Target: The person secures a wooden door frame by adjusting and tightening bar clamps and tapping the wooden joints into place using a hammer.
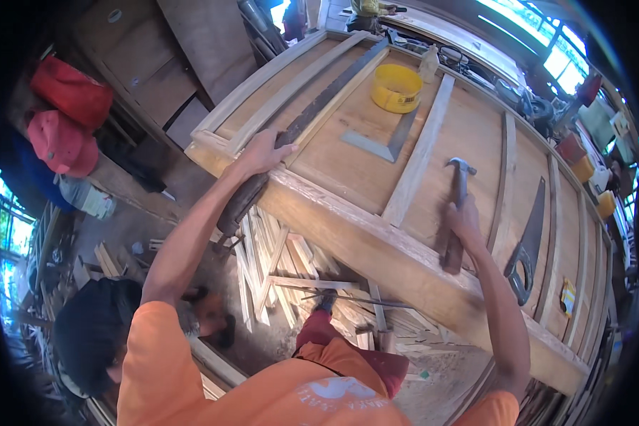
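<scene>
My right hand (465, 221) is closed around the handle of a claw hammer (461, 166), its head pointing away from me over the wooden panel frame (348, 206). On the left, my left hand (264, 153) lies over a long dark bar (326, 96) at the near edge of the frame. Its fingers curl onto the bar and the thumb rests toward a pale slat (344, 97). Part of the bar hangs past the edge below my wrist. A metal square (373, 146) lies between the hands, partly behind a round yellow tub (396, 89).
A handsaw (529, 245) with a dark handle lies right of the hammer, near a small yellow packet (567, 297). Wood offcuts (291, 266) are heaped under the frame. A person in a dark cap (96, 334) is close at left. A pink cap (62, 142) hangs left.
</scene>
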The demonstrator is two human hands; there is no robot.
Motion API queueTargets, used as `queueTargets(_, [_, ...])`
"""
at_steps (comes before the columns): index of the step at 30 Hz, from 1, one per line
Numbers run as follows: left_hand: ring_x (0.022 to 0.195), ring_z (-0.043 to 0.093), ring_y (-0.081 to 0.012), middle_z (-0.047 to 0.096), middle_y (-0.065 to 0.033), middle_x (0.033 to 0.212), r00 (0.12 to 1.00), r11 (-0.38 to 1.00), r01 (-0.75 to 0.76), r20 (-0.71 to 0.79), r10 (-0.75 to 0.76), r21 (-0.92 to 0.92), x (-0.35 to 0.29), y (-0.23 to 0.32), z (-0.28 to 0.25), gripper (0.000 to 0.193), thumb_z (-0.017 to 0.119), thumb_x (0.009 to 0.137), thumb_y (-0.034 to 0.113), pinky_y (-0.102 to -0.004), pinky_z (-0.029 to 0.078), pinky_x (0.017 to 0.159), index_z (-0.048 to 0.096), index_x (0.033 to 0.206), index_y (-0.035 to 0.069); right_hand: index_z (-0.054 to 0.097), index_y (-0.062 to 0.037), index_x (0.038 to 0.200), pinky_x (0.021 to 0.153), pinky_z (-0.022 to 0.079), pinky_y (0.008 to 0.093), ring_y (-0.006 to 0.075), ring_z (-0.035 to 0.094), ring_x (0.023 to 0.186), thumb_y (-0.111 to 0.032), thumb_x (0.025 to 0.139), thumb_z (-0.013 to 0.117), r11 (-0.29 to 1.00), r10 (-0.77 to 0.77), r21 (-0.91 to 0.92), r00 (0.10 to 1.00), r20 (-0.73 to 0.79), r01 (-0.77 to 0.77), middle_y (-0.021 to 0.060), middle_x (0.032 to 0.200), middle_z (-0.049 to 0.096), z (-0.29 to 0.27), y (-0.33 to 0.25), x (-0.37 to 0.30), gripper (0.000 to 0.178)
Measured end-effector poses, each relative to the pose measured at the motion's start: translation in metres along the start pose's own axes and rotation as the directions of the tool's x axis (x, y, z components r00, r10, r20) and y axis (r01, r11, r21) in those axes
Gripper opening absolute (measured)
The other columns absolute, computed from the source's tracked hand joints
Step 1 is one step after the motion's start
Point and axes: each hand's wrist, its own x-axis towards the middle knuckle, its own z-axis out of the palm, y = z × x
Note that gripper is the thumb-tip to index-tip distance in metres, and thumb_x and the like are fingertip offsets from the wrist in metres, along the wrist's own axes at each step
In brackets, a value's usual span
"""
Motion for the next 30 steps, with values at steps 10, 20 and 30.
queueTargets(10, [0.095, 0.071, -0.0299, 0.072, -0.0231, 0.1, 0.977, 0.983, -0.183, 0.114, 0.182, -0.004, 0.059, -0.016, -0.002, 0.053, 0.081, 0.086, 0.043, -0.0424, 0.054, 0.085, 0.071, 0.111, -0.003, 0.069, -0.0034, 0.114, 0.08, 0.054, 0.0315, 0.0168, 0.065, 0.09, -0.028, 0.102, 0.071, 0.717, -0.457, 0.653, 0.872, 0.174, 0.245, 0.0057, 0.097, 0.07, 0.035, -0.194, -0.136, 0.027])
queueTargets(20, [0.097, 0.067, -0.0518, 0.068, -0.0353, 0.1, 0.964, 0.954, -0.266, 0.025, 0.265, 0.137, 0.067, -0.008, 0.013, 0.041, 0.069, 0.089, 0.025, -0.055, 0.051, 0.085, 0.063, 0.107, -0.01, 0.066, -0.0112, 0.119, 0.085, 0.044, 0.0311, 0.0117, 0.061, 0.096, -0.055, 0.094, 0.077, 0.089, -0.399, 0.716, 0.634, 0.662, -0.692, -0.0007, 0.1, 0.068, 0.247, -0.362, -0.258, 0.052])
queueTargets(30, [0.091, 0.07, -0.0475, 0.07, -0.032, 0.095, 0.982, 0.979, -0.186, 0.05, 0.182, 0.088, 0.064, 0.0, 0.013, 0.04, 0.068, 0.09, 0.025, -0.0515, 0.054, 0.081, 0.062, 0.116, -0.005, 0.063, -0.0077, 0.125, 0.098, 0.05, 0.0352, 0.0147, 0.064, 0.109, -0.026, 0.103, 0.073, -0.175, -0.52, 0.52, 0.527, 0.672, -0.836, 0.0025, 0.113, 0.071, 0.249, -0.354, -0.261, 0.03])
